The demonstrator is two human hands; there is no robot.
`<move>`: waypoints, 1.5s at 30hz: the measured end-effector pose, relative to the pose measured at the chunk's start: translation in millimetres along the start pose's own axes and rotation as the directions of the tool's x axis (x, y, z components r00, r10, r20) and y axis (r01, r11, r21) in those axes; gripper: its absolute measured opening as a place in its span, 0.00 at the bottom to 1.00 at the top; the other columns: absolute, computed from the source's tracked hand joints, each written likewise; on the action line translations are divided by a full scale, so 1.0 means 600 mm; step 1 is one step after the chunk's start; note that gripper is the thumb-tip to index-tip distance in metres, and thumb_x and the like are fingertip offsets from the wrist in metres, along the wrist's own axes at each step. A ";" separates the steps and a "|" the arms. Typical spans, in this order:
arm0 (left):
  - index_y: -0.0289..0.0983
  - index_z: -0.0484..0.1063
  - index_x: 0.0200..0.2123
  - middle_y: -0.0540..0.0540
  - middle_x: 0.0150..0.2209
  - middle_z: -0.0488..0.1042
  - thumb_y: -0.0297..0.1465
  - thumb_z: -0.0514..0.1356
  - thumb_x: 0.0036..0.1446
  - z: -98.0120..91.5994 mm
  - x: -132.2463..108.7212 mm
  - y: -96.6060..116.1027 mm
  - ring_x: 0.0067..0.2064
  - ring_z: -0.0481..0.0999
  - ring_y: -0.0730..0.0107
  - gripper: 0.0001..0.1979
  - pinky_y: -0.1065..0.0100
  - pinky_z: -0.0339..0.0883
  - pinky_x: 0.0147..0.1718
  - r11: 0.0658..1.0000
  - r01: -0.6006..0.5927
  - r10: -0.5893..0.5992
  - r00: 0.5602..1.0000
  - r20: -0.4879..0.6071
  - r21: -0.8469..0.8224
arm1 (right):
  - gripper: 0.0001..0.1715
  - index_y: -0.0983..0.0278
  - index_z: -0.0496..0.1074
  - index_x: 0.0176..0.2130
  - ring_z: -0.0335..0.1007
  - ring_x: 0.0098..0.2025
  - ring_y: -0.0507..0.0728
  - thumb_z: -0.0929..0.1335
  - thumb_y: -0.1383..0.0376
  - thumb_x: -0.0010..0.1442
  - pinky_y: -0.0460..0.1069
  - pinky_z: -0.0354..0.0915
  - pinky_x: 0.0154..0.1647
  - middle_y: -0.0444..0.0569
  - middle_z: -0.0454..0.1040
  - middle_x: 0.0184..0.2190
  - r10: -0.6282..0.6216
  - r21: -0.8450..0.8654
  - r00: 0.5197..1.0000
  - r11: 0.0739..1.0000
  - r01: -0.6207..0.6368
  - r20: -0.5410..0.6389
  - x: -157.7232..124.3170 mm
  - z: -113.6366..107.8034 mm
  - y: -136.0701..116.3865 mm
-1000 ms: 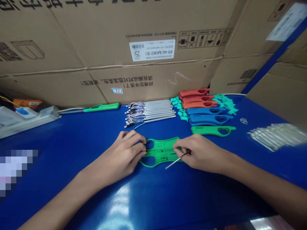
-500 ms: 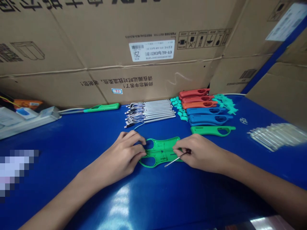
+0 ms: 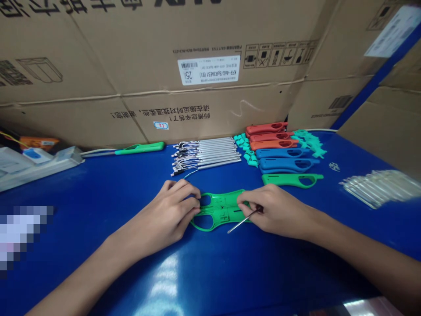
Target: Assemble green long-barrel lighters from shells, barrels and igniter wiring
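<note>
The green shell halves [image 3: 219, 210] lie open on the blue tabletop [image 3: 98, 193], pinned by the left hand [image 3: 171, 215], while the right hand [image 3: 276, 210] pinches a thin metal rod [image 3: 242, 220] that could skid off if pressed aslant.

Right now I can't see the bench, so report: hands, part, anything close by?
Left hand pressing green shells flat on blue table. Right hand pinching thin metal rod. Green handle lies just behind, apart.

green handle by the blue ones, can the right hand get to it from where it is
Probably yes: the green handle lies alone on bare blue table just beyond the right hand, nothing between, though that hand already holds a thin metal rod.
</note>
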State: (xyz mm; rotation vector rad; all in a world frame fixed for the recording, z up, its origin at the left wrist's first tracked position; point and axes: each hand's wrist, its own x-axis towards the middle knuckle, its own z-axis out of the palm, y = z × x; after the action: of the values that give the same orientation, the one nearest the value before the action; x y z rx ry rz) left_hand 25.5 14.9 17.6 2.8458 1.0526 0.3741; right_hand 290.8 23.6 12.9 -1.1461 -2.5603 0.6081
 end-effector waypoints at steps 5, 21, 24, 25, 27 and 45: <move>0.36 0.73 0.36 0.45 0.43 0.71 0.27 0.52 0.67 0.000 -0.001 0.000 0.45 0.68 0.62 0.10 0.58 0.56 0.42 1.000 -0.004 0.004 1.000 -0.005 0.010 | 0.12 0.64 0.61 0.24 0.46 0.22 0.47 0.63 0.80 0.49 0.46 0.44 0.26 0.36 0.54 0.19 -0.003 0.003 1.000 1.000 0.003 0.014 0.000 0.002 0.000; 0.37 0.73 0.34 0.45 0.44 0.70 0.27 0.53 0.67 0.002 -0.002 -0.002 0.46 0.68 0.62 0.11 0.59 0.57 0.44 1.000 0.023 -0.023 1.000 0.011 -0.020 | 0.14 0.64 0.59 0.23 0.46 0.22 0.47 0.63 0.81 0.47 0.46 0.44 0.25 0.36 0.55 0.18 0.012 0.017 0.999 1.000 -0.013 0.048 0.001 0.000 0.000; 0.36 0.73 0.35 0.45 0.43 0.70 0.27 0.53 0.67 0.003 -0.001 -0.002 0.45 0.68 0.63 0.10 0.59 0.57 0.43 1.000 0.017 -0.017 1.000 0.006 -0.014 | 0.13 0.64 0.61 0.24 0.47 0.22 0.47 0.63 0.81 0.48 0.46 0.44 0.25 0.36 0.55 0.19 0.022 0.003 0.999 1.000 -0.022 0.041 0.002 0.001 -0.001; 0.36 0.73 0.35 0.45 0.43 0.70 0.27 0.53 0.67 0.003 -0.001 -0.002 0.45 0.68 0.63 0.10 0.59 0.57 0.43 1.000 0.014 -0.014 1.000 0.004 -0.013 | 0.13 0.64 0.61 0.24 0.47 0.22 0.47 0.63 0.81 0.48 0.45 0.44 0.25 0.36 0.55 0.19 0.026 0.000 0.999 1.000 -0.026 0.038 0.002 0.002 0.000; 0.36 0.72 0.35 0.46 0.42 0.71 0.27 0.53 0.67 0.002 0.000 -0.002 0.45 0.68 0.63 0.10 0.59 0.57 0.43 1.000 0.006 -0.006 1.000 -0.002 -0.011 | 0.12 0.64 0.62 0.24 0.48 0.22 0.46 0.64 0.80 0.49 0.45 0.44 0.25 0.36 0.55 0.19 0.033 -0.003 0.999 0.999 -0.033 0.032 0.002 0.002 0.000; 0.36 0.73 0.35 0.46 0.43 0.70 0.27 0.53 0.67 0.005 -0.001 -0.004 0.45 0.68 0.63 0.10 0.59 0.57 0.43 1.000 0.019 -0.019 1.000 -0.004 -0.023 | 0.13 0.64 0.61 0.24 0.46 0.22 0.47 0.63 0.81 0.48 0.46 0.43 0.25 0.36 0.55 0.19 0.044 -0.001 0.997 0.999 -0.044 0.061 0.002 -0.002 0.000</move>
State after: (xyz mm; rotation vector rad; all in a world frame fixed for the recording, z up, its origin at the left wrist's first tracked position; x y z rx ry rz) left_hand 24.2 16.2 14.4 2.8137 1.0687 0.3877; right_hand 290.5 24.6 14.1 -1.2044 -2.5917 0.6626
